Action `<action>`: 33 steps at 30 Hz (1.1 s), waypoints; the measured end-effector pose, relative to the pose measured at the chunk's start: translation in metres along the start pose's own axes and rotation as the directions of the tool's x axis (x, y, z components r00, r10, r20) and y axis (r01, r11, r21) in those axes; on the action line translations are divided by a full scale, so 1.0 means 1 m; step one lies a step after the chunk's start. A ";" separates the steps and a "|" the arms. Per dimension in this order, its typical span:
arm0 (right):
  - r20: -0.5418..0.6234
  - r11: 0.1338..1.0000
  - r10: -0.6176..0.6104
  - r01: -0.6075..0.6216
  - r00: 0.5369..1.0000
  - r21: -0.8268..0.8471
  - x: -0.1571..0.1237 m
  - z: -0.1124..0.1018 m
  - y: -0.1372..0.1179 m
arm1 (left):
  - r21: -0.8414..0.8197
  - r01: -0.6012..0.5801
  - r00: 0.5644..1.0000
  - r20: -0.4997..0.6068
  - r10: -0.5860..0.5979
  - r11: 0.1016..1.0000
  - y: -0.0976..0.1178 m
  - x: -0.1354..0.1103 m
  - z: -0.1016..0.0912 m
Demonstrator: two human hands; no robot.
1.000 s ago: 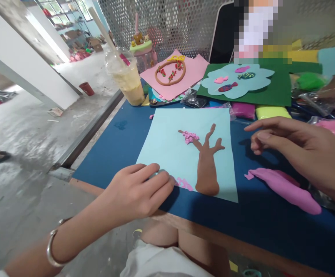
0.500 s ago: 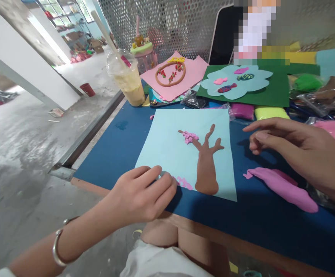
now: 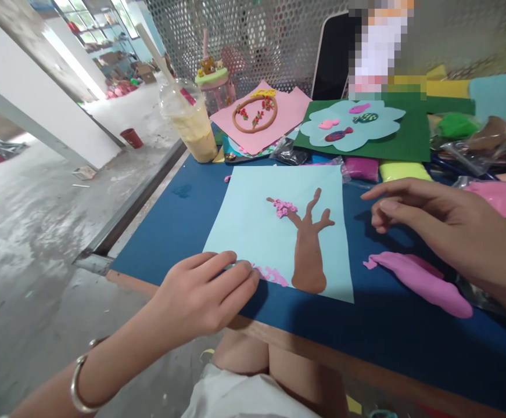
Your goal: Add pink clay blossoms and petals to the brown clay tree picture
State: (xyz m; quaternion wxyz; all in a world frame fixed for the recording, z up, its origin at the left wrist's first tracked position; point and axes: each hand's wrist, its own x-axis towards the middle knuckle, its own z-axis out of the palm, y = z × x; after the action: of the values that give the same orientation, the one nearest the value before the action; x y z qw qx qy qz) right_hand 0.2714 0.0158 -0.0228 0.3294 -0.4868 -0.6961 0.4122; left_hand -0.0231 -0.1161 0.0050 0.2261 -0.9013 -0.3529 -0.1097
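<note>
A light blue sheet of paper [image 3: 244,220] lies on the table with a brown clay tree [image 3: 308,255] on it. Small pink clay blossoms [image 3: 284,208] cover the tip of its left branch. Loose pink clay bits [image 3: 272,274] lie along the sheet's lower edge. My left hand [image 3: 213,290] rests on the lower left corner beside these bits, fingers stretched and slightly bent; its thumb is hidden. To the right of the sheet, my right hand [image 3: 427,217] hovers with fingers loosely bent and apart, nothing visible in them. Below it lies a long pink clay lump [image 3: 422,284].
A plastic drink cup [image 3: 189,125] with a straw stands at the back left. Behind the sheet lie a pink card [image 3: 224,119] and a green card [image 3: 409,145] with clay fish. Bagged clay [image 3: 457,125] lies at the right. The table's wooden edge [image 3: 279,337] is near my legs.
The view has shifted a little, so the sheet and right-hand things sit slightly further left. Both hands keep nearly the same pose and place on the table.
</note>
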 end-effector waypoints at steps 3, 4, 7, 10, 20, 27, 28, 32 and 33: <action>0.000 1.000 0.017 -0.017 1.000 -0.012 -0.001 0.000 0.000 | -0.024 0.021 0.999 0.033 -0.020 0.999 0.002 -0.003 0.003; 0.001 1.000 0.020 -0.020 1.000 -0.014 -0.001 0.000 0.001 | -0.032 0.022 0.999 0.043 -0.020 0.999 0.002 -0.004 0.003; 0.006 1.000 0.015 -0.015 1.000 -0.008 -0.001 0.000 0.002 | -0.047 0.024 0.999 0.045 -0.022 0.999 0.003 -0.007 0.005; 0.012 0.999 0.013 -0.013 1.000 -0.035 -0.001 -0.003 0.000 | -0.052 0.047 0.999 -0.023 -0.048 0.998 0.003 -0.010 0.005; 0.105 0.747 -0.185 0.209 0.977 -0.631 -0.037 -0.011 -0.004 | -0.226 0.184 0.919 -0.306 -0.249 0.957 0.029 -0.004 0.011; 0.153 0.812 -0.146 0.207 0.977 -0.545 -0.057 -0.001 -0.009 | -0.479 0.223 0.841 -0.345 -0.416 0.849 0.044 0.023 0.020; 0.138 0.827 -0.152 0.203 0.979 -0.524 -0.059 0.002 -0.017 | -0.546 0.224 0.825 -0.334 -0.455 0.807 0.046 0.027 0.021; 0.126 0.898 -0.226 0.257 0.966 -0.357 -0.064 0.020 -0.052 | -0.734 0.226 0.745 -0.293 -0.599 0.641 0.052 0.039 0.026; 0.137 0.913 -0.248 0.279 0.959 -0.296 -0.065 0.026 -0.059 | -0.754 0.231 0.726 -0.287 -0.625 0.615 0.053 0.041 0.027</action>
State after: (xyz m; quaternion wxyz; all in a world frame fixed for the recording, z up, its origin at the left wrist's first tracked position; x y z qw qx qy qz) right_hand 0.2451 -0.0635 0.0150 0.2668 -0.4140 -0.8269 0.2714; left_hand 0.0437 -0.1132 -0.0211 -0.0627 -0.7349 -0.4263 -0.5237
